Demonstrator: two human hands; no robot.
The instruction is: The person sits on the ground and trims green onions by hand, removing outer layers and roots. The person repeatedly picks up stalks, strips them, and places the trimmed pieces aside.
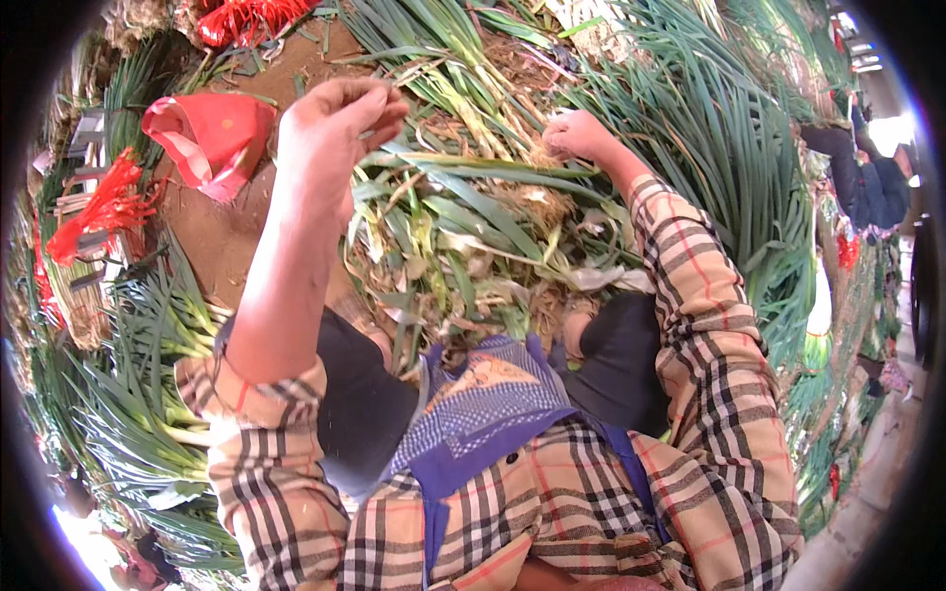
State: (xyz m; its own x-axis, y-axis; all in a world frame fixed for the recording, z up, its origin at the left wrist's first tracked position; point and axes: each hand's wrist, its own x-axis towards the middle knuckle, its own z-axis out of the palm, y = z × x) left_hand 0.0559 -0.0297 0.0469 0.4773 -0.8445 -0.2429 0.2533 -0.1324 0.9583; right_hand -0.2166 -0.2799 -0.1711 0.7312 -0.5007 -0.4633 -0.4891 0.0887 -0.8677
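My left hand (pixel 340 118) is raised at the upper left, thumb and fingers bent together. Thin green leaves meet its fingertips, but whether it pinches one is unclear. My right hand (pixel 578 137) has its fingers curled beside the root ends of several green onions (pixel 473 111), with a small white bit at the fingertips; its grip is hidden. These onions lie with their leaves pointing away from me. Nearer me, loose leaves and peelings (pixel 458 251) form a pile between my legs, with more rooty stalks (pixel 543 203) on top.
A large heap of green onions (pixel 709 148) spreads at the right, and more bunches (pixel 148 414) lie at the left. A red bag (pixel 214 140) rests on brown ground beside red plastic ties (pixel 103 207). Another person (pixel 861 173) is partly visible at the far right.
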